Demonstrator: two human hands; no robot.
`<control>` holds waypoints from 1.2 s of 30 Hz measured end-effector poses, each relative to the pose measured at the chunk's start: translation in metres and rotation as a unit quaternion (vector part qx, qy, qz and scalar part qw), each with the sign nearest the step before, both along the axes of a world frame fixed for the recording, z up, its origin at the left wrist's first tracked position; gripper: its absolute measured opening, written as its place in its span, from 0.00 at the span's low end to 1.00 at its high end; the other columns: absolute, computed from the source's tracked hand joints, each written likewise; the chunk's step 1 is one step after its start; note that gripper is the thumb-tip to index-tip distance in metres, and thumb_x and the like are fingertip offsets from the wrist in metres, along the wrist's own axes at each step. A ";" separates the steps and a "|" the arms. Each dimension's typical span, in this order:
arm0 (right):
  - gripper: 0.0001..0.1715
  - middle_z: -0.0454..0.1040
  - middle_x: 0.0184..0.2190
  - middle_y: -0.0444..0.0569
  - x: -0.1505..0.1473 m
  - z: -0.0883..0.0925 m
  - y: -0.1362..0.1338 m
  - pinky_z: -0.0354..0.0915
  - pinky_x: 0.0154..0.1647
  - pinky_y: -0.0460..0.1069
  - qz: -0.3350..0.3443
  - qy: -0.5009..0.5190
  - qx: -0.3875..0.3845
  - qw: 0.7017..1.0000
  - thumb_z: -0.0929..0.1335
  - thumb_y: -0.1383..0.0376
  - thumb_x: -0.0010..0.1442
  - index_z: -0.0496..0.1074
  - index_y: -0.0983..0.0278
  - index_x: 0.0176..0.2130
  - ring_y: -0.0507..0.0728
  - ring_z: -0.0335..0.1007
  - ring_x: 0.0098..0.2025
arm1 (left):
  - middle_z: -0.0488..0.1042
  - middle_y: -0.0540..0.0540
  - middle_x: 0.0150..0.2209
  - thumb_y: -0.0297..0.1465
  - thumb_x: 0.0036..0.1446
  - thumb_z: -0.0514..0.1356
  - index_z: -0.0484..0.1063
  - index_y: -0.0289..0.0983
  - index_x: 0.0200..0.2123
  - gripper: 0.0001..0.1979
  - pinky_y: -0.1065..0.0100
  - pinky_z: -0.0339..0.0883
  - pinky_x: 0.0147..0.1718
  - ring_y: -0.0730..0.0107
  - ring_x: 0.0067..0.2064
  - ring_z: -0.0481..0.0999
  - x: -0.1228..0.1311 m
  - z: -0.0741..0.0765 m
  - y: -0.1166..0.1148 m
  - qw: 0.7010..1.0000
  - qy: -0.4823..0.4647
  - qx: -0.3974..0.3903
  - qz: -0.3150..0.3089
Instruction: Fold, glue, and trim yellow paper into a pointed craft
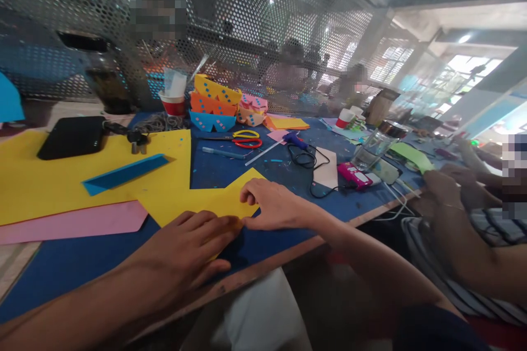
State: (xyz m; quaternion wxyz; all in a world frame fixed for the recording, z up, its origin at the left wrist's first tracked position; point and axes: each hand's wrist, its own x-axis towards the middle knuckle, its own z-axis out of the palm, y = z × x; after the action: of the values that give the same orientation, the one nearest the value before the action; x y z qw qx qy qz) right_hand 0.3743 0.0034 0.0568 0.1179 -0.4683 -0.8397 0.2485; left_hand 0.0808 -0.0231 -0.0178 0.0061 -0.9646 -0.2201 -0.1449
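A sheet of yellow paper (206,200) with an angled edge lies on the blue table mat before me. My left hand (193,247) rests flat over its near part, fingers stretched and thumb apart, hiding some of the paper. My right hand (278,205) has curled fingers and thumb at the paper's right end, closed on its near edge. The fingertips of both hands almost meet there. Left of this sheet are a larger yellow sheet (123,175), a folded blue paper strip (125,174) and a pink paper strip (78,224).
Farther back are scissors (247,140), a pen (222,153), a glue gun (297,141) with its cord, and decorated paper crowns (216,101). A black phone (72,137) lies left. A glass jar (376,145) stands right, near a co-worker's arms (448,214). Perforated metal backs the table.
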 end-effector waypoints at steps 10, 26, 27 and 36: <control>0.22 0.82 0.51 0.50 0.018 -0.001 0.012 0.73 0.53 0.53 0.019 0.047 -0.048 0.998 0.76 0.74 0.58 0.74 0.60 0.50 0.59 0.79 0.50 | 0.86 0.44 0.71 0.46 0.89 0.57 0.75 0.46 0.79 0.25 0.58 0.74 0.58 0.54 0.61 0.85 -0.003 0.006 0.006 0.996 -0.048 0.047 -0.052; 0.22 0.80 0.43 0.44 0.064 -0.005 0.048 0.72 0.50 0.50 -0.065 0.091 -0.083 0.990 0.74 0.79 0.55 0.76 0.61 0.48 0.55 0.76 0.44 | 0.87 0.46 0.70 0.48 0.88 0.59 0.77 0.47 0.77 0.24 0.58 0.75 0.58 0.54 0.60 0.86 -0.003 0.021 -0.004 0.997 -0.062 0.026 -0.036; 0.23 0.80 0.43 0.44 0.065 -0.005 0.049 0.72 0.50 0.50 -0.066 0.093 -0.088 0.990 0.74 0.79 0.55 0.76 0.61 0.48 0.55 0.76 0.43 | 0.87 0.46 0.70 0.48 0.88 0.59 0.77 0.47 0.77 0.24 0.58 0.75 0.58 0.54 0.60 0.86 -0.003 0.021 -0.004 0.997 -0.063 0.024 -0.037; 0.23 0.78 0.40 0.43 0.069 -0.004 0.060 0.71 0.45 0.48 -0.082 0.108 -0.110 0.985 0.71 0.81 0.53 0.76 0.61 0.46 0.54 0.73 0.39 | 0.88 0.48 0.70 0.47 0.89 0.57 0.76 0.47 0.77 0.24 0.58 0.75 0.56 0.55 0.58 0.87 -0.002 0.020 0.000 0.995 -0.073 0.042 -0.045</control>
State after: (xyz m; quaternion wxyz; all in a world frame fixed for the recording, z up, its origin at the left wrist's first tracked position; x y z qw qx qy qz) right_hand 0.4436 0.0633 0.0523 0.1759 -0.5159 -0.7485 0.3778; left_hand 0.0785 -0.0233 0.0023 0.0237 -0.9593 -0.1702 -0.2240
